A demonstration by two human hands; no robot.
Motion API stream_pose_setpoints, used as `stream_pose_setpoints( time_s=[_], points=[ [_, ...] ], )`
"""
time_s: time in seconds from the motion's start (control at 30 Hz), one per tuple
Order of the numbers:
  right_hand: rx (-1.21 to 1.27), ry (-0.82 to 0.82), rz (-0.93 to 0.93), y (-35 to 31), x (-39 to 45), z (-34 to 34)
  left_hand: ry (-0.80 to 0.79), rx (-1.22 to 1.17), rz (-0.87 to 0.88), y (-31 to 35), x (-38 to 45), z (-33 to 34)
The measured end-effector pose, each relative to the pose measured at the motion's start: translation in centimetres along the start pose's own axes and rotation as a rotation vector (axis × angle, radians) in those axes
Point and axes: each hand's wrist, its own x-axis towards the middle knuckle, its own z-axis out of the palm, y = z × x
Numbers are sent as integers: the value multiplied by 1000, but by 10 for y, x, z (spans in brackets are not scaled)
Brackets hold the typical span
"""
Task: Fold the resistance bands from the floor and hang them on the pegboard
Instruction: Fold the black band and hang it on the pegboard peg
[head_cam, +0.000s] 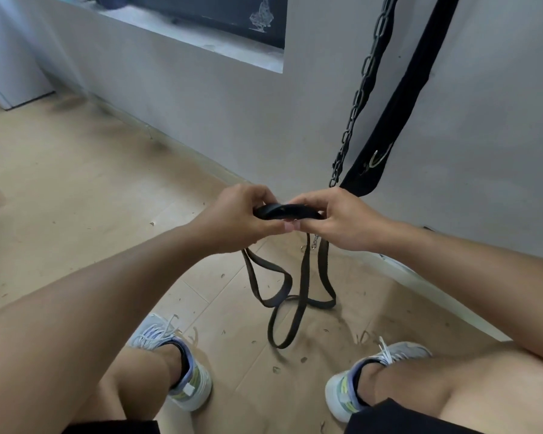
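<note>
The step in hand is the folding. In the centre of the frame the left hand (235, 216) and the right hand (333, 219) come together, almost touching at the thumbs, and both are clamped on the same black resistance band (287, 212). The fingers of each hand curl over the top of a short folded section and the thumbs press from below, so a flat bundle of a few layers lies between the two hands. The rest of the band is not yet gathered. It hangs down below the hands in long loose loops, and the lowest loop lies on the floor (76, 189) between the two shoes (182, 364) in the lower part of the frame.

In my judgement the folding is only begun. The next move calls for one hand to hold the bundle tight while the other draws up another length of the hanging part and lays it on the bundle, without letting the layers slide apart. The hanging comes after that.

The pegboard does not show in this view. At the upper right, a chain (362, 89) and a wide black strap (408, 95) hang in front of the grey wall (201, 104); what they hang from is out of the frame.

I can read no brand, label or writing anywhere. The band looks plain, though it is small and perhaps a print is hidden in the folds.
</note>
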Motion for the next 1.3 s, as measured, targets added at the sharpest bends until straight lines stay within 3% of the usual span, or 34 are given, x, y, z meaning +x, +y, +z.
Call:
stream_pose_setpoints(
  time_s=[0.23, 0.33, 0.47, 0.73, 1.0, 1.3],
  points=[
    [-49, 40, 17, -9, 0, 2, 138, -12, 63, -1, 2, 2],
    [-150, -45, 113, -6, 5, 6, 162, -37, 82, 0, 1, 3],
    [-134, -112, 152, -1, 4, 8, 140, -101, 59, 3, 0, 2],
    [-12, -4, 179, 1, 3, 4, 67, -301, 30, 8, -3, -5],
    [25, 26, 156, -13, -2, -4, -69, -240, -34, 6, -1, 3],
    [19, -29, 84, -16, 1, -1, 45, -258, 129, 12, -2, 4]
  ],
)
